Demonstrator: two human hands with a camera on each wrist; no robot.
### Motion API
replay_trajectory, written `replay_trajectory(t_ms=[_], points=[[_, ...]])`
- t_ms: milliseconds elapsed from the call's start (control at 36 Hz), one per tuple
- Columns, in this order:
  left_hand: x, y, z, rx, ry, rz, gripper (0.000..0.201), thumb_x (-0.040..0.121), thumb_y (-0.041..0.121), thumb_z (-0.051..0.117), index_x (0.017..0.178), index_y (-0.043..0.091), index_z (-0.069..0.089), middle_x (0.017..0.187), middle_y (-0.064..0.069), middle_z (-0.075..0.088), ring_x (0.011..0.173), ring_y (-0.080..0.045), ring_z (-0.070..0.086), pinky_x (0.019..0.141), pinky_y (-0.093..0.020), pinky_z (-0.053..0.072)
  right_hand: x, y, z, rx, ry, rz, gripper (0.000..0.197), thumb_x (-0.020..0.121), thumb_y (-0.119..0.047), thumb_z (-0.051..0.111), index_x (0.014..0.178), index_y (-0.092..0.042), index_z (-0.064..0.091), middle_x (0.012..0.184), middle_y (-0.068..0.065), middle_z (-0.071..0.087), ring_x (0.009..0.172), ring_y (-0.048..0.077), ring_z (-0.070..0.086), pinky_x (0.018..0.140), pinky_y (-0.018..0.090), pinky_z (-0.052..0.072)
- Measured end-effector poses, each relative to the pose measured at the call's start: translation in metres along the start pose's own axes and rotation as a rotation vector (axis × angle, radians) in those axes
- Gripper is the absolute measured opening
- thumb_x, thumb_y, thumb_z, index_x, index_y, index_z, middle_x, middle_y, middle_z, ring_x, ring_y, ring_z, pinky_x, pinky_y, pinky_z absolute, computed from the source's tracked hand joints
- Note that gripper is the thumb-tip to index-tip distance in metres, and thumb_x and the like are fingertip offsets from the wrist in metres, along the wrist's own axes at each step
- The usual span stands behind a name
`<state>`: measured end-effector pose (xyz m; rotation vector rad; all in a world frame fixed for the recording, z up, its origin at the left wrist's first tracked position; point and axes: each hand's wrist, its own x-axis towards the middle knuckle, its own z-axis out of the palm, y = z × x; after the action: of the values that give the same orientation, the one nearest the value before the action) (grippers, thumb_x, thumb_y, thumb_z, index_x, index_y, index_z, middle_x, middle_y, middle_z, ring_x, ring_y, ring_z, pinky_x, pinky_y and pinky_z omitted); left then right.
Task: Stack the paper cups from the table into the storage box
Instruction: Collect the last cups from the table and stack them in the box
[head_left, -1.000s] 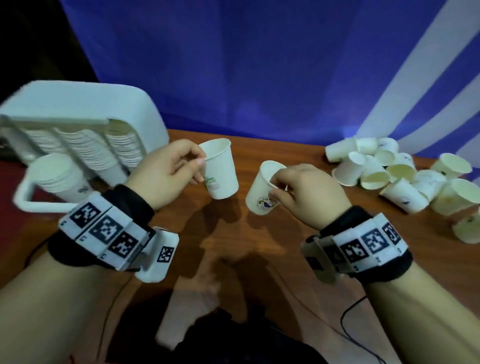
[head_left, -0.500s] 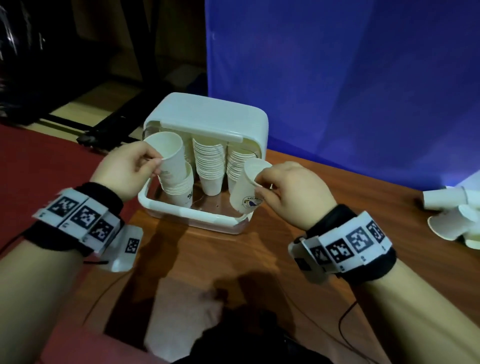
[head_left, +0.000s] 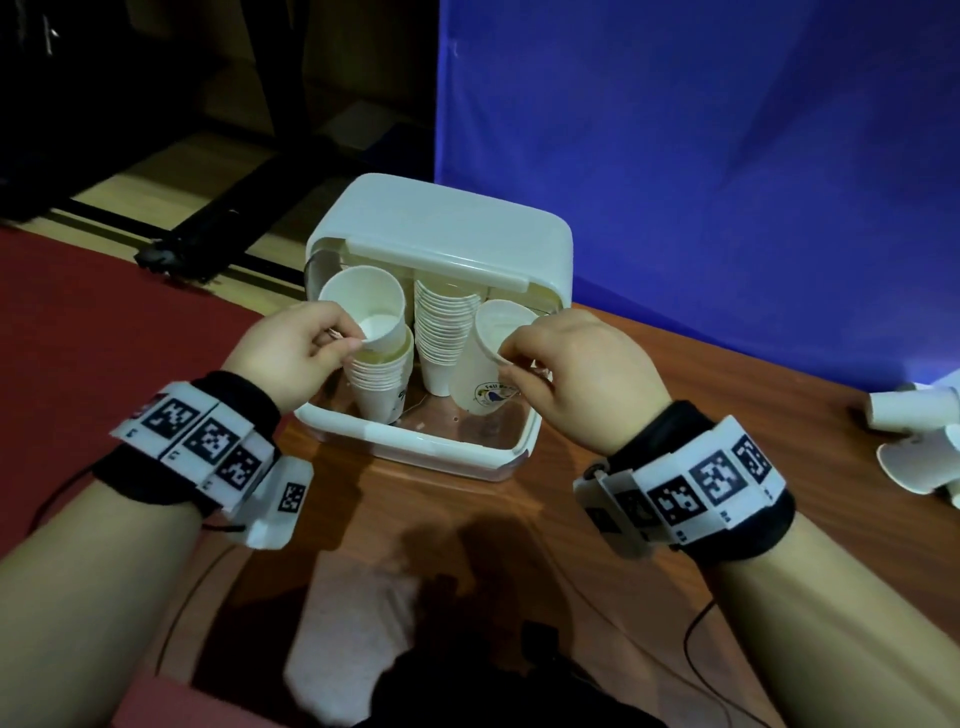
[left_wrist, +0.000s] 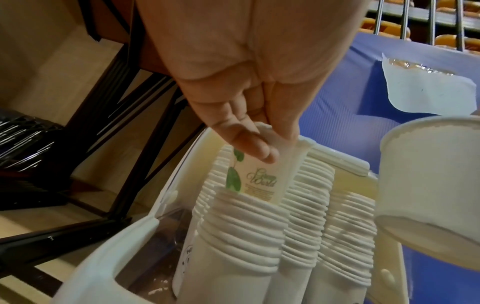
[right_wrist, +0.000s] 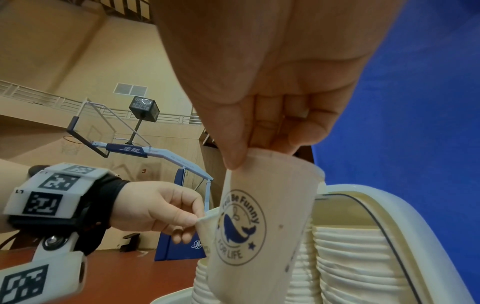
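A white storage box (head_left: 415, 447) with its lid tipped back stands at the table's left end and holds stacks of paper cups (head_left: 441, 332). My left hand (head_left: 296, 353) pinches the rim of a white cup with a green leaf print (left_wrist: 262, 181), whose base sits in the top of the left stack (head_left: 379, 384). My right hand (head_left: 566, 364) pinches the rim of a cup with a blue whale logo (right_wrist: 259, 226), held tilted over the box's right side in front of the right stack (right_wrist: 358, 265).
Several loose paper cups (head_left: 919, 436) lie on the wooden table (head_left: 571, 545) at the far right. A blue backdrop (head_left: 727, 156) rises behind the box. Red floor and dark metal legs lie to the left. A black cable (head_left: 696, 639) runs over the table near me.
Both hands carried their cups left from over the middle of the table to the box. The left cup has gone down into the left stack; the right cup now hangs over the box's right side.
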<state>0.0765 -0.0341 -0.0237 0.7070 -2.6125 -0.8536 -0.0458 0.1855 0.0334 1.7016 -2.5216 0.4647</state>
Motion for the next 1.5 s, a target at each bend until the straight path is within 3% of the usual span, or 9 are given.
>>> replay_trajectory(t_ms=[333, 528, 611, 694, 778, 861, 1028, 1194, 1500], points=[[0.005, -0.018, 0.022, 0.016, -0.071, -0.033, 0.010, 0.087, 0.015, 0.058, 0.089, 0.009, 0.066, 0.082, -0.002, 0.062, 0.078, -0.019, 0.055, 0.061, -0.024, 0.036, 0.015, -0.002, 0.010, -0.005, -0.036, -0.028, 0.017, 0.089, -0.026, 0.054, 0.092, -0.013, 0.063, 0.084, 0.005, 0.062, 0.087, 0.027, 0.054, 0.067, 0.039, 0.046], [0.011, -0.030, 0.033, 0.111, 0.007, 0.011, 0.008, 0.079, 0.017, 0.069, 0.085, 0.015, 0.073, 0.117, -0.004, 0.053, 0.115, -0.025, 0.044, 0.099, -0.031, 0.034, 0.027, -0.008, 0.014, 0.021, 0.057, -0.085, 0.017, 0.086, -0.025, 0.055, 0.087, -0.012, 0.066, 0.078, 0.005, 0.064, 0.081, 0.029, 0.057, 0.062, 0.034, 0.043], [0.012, -0.036, 0.038, 0.023, 0.004, -0.033, 0.043, 0.071, 0.019, 0.077, 0.112, 0.018, 0.062, 0.139, -0.008, 0.036, 0.131, -0.028, 0.031, 0.110, -0.043, 0.027, 0.036, -0.015, 0.016, 0.020, 0.132, -0.146, 0.016, 0.082, -0.023, 0.057, 0.083, -0.011, 0.067, 0.074, 0.006, 0.066, 0.075, 0.031, 0.060, 0.061, 0.038, 0.050], [0.014, -0.039, 0.043, -0.190, -0.100, -0.108, 0.092, 0.063, 0.016, 0.083, 0.139, 0.014, 0.030, 0.140, -0.010, 0.036, 0.130, -0.022, 0.034, 0.108, -0.027, 0.029, 0.050, -0.025, 0.024, -0.047, 0.173, -0.233, 0.007, 0.073, -0.015, 0.067, 0.077, -0.010, 0.068, 0.069, 0.006, 0.066, 0.068, 0.030, 0.062, 0.053, 0.031, 0.046], [0.016, -0.040, 0.055, -0.337, -0.081, -0.080, 0.092, 0.062, 0.009, 0.082, 0.137, 0.013, 0.030, 0.126, -0.001, 0.045, 0.112, -0.009, 0.043, 0.085, -0.003, 0.032, 0.065, -0.033, 0.036, -0.109, 0.131, -0.288, 0.012, 0.065, -0.010, 0.076, 0.073, -0.009, 0.068, 0.066, 0.008, 0.065, 0.067, 0.031, 0.062, 0.048, 0.031, 0.046], [0.017, -0.045, 0.063, -0.274, -0.003, -0.128, 0.080, 0.065, 0.015, 0.082, 0.132, 0.010, 0.039, 0.124, -0.002, 0.046, 0.115, -0.012, 0.043, 0.093, -0.018, 0.032, 0.076, -0.035, 0.048, -0.193, 0.013, -0.314, 0.019, 0.054, -0.016, 0.083, 0.066, -0.013, 0.069, 0.062, 0.003, 0.064, 0.065, 0.027, 0.063, 0.045, 0.023, 0.043], [0.015, -0.051, 0.066, -0.249, -0.022, -0.218, 0.083, 0.066, 0.027, 0.081, 0.134, 0.011, 0.035, 0.135, -0.011, 0.040, 0.127, -0.024, 0.039, 0.104, -0.037, 0.035, 0.093, -0.030, 0.070, -0.291, -0.254, -0.315, 0.028, 0.090, -0.019, 0.051, 0.117, -0.017, 0.059, 0.111, 0.001, 0.061, 0.115, 0.024, 0.047, 0.071, 0.028, 0.036], [0.016, -0.054, 0.067, -0.357, -0.076, -0.250, 0.086, 0.064, 0.031, 0.081, 0.134, 0.019, 0.034, 0.134, -0.005, 0.041, 0.121, -0.022, 0.047, 0.101, -0.046, 0.042, 0.100, -0.027, 0.088, -0.196, -0.431, -0.188, 0.032, 0.087, -0.014, 0.052, 0.118, -0.014, 0.057, 0.115, 0.007, 0.057, 0.117, 0.026, 0.044, 0.091, 0.032, 0.039], [-0.015, -0.012, 0.028, -0.068, 0.022, -0.082, 0.076, 0.071, 0.024, 0.076, 0.136, 0.017, 0.037, 0.137, -0.010, 0.037, 0.127, -0.027, 0.038, 0.107, -0.040, 0.033, 0.066, -0.012, 0.074, 0.067, -0.184, -0.197, 0.036, 0.091, -0.023, 0.048, 0.123, -0.010, 0.057, 0.122, 0.012, 0.059, 0.112, 0.034, 0.054, 0.092, 0.042, 0.044]])
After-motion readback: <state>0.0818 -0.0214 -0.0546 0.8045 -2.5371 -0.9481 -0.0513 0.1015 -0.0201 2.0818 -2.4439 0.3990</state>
